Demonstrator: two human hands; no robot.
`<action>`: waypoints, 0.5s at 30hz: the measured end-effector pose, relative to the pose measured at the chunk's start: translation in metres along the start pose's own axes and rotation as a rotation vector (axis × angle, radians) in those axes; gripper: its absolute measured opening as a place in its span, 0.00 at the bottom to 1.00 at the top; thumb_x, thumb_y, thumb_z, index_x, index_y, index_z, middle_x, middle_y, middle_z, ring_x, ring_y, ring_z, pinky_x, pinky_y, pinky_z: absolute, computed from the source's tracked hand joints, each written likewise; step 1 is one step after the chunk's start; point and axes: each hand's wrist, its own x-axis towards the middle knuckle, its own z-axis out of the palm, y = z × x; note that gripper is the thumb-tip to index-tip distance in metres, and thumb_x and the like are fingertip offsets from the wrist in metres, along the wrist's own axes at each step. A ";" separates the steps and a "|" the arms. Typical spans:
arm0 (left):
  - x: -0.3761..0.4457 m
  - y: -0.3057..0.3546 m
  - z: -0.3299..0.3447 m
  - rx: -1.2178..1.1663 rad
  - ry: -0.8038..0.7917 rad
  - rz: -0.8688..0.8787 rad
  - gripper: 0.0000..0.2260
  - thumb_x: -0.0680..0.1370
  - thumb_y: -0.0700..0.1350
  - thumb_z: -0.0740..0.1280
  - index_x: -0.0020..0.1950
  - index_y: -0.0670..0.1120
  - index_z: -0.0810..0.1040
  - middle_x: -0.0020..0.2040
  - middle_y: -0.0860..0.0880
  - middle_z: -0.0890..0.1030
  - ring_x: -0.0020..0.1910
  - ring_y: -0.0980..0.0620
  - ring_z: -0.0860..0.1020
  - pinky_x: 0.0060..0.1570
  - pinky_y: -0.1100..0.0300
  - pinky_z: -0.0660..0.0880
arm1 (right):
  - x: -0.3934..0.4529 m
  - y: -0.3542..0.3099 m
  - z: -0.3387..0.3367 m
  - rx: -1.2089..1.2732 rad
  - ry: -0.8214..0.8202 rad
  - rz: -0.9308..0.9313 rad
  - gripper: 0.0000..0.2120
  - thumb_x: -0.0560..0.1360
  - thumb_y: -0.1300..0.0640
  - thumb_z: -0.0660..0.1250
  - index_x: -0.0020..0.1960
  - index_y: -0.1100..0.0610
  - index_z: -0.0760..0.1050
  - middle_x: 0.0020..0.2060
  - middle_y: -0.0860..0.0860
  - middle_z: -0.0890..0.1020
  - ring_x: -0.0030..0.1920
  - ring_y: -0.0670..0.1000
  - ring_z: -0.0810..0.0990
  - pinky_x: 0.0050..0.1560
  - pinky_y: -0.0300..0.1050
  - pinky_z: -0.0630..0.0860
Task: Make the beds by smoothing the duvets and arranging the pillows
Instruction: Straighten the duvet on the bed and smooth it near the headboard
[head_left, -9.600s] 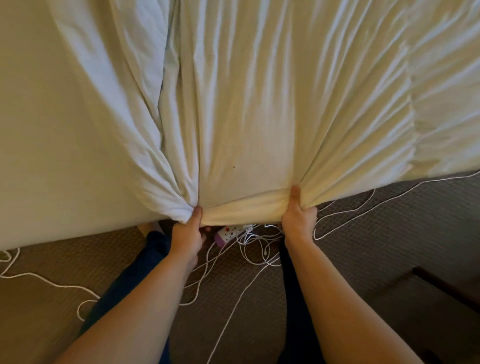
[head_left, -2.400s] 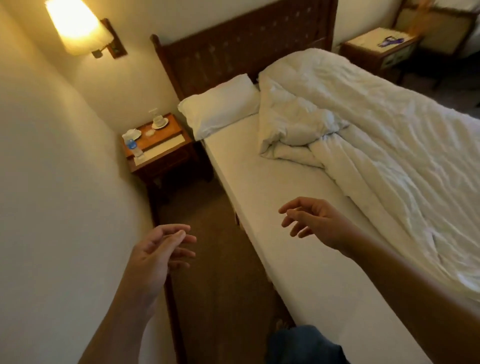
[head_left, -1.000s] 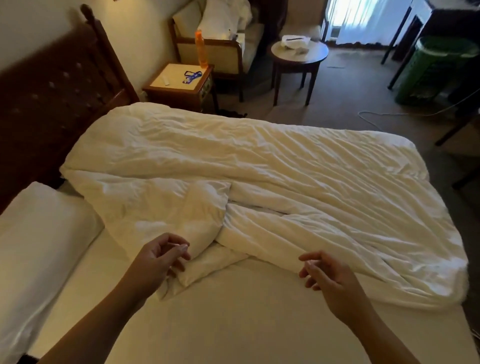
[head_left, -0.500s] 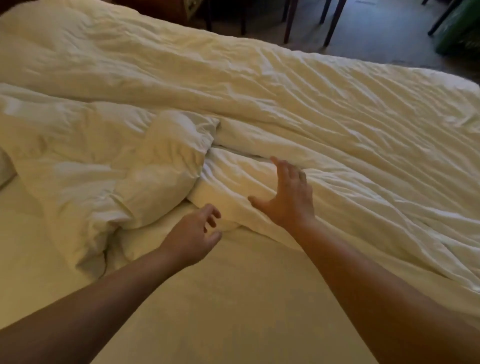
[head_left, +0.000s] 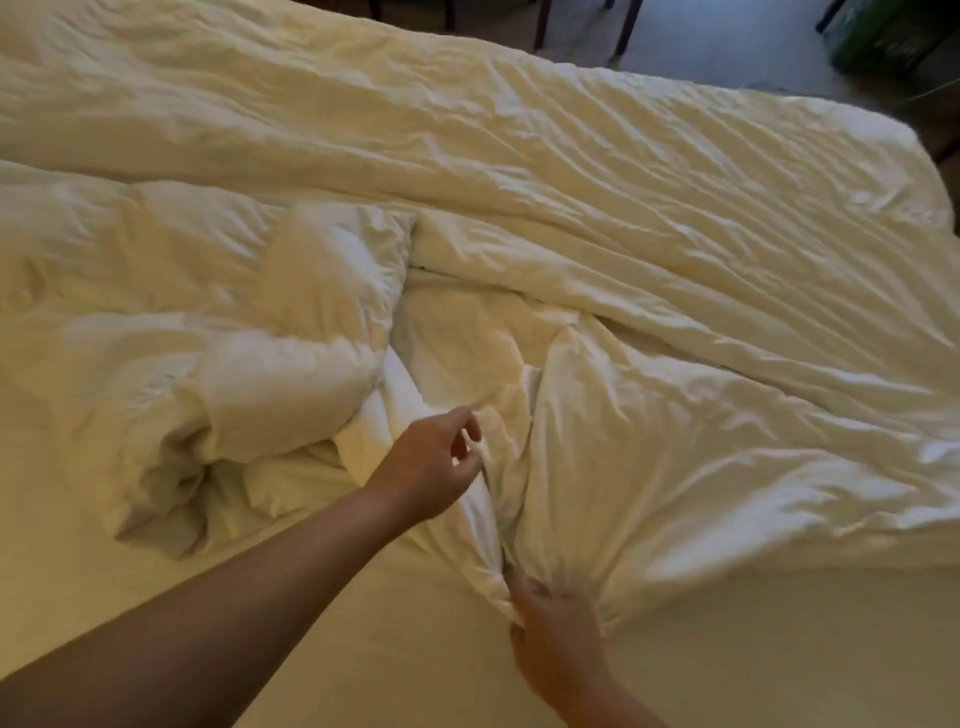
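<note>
Bedding fills nearly the whole head view: a rumpled white duvet (head_left: 597, 171) lies across the far and right parts of the bed, its surface ridged with creases that run toward the far right corner. Its near-left portion is folded back on itself into a thick, puffy bunch (head_left: 249, 374) at the left. Along the near edge, the bare fitted sheet (head_left: 171, 587) of the mattress is exposed, pale and mostly flat, reaching from the left side to the lower right. Beyond the bed's far edge, dark furniture legs (head_left: 626, 26) stand on the floor, with a green object (head_left: 878, 31) at the top right corner, too cropped to identify.

The person's left hand (head_left: 431, 467) reaches in over the sheet on a bare forearm, fingers loosely curled, thumb and fingertips closing on a fold of the duvet beside the bunch; how firm the pinch is cannot be told. The right hand (head_left: 558, 639), nearer the camera, grips the duvet's near edge, fabric gathered tightly into it with creases fanning out from the fist.
</note>
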 end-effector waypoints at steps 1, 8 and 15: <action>0.007 0.001 -0.001 0.022 -0.026 0.034 0.07 0.77 0.46 0.70 0.54 0.50 0.77 0.44 0.53 0.80 0.44 0.52 0.79 0.47 0.52 0.78 | -0.006 0.001 -0.001 -0.021 -0.001 0.001 0.33 0.65 0.47 0.69 0.69 0.46 0.69 0.49 0.43 0.86 0.37 0.52 0.85 0.34 0.43 0.79; 0.047 -0.056 -0.004 0.888 -0.484 -0.061 0.52 0.70 0.71 0.67 0.84 0.49 0.48 0.78 0.48 0.68 0.78 0.44 0.64 0.77 0.36 0.46 | 0.037 -0.005 -0.063 -0.034 0.287 -0.021 0.23 0.73 0.29 0.64 0.54 0.46 0.80 0.49 0.47 0.80 0.53 0.55 0.78 0.51 0.52 0.77; -0.001 -0.066 0.005 0.859 -0.262 -0.082 0.28 0.79 0.71 0.55 0.59 0.50 0.80 0.54 0.47 0.84 0.54 0.44 0.81 0.49 0.52 0.75 | 0.101 -0.038 -0.095 -0.234 0.013 -0.124 0.45 0.65 0.18 0.60 0.71 0.46 0.70 0.63 0.48 0.79 0.64 0.55 0.76 0.62 0.56 0.72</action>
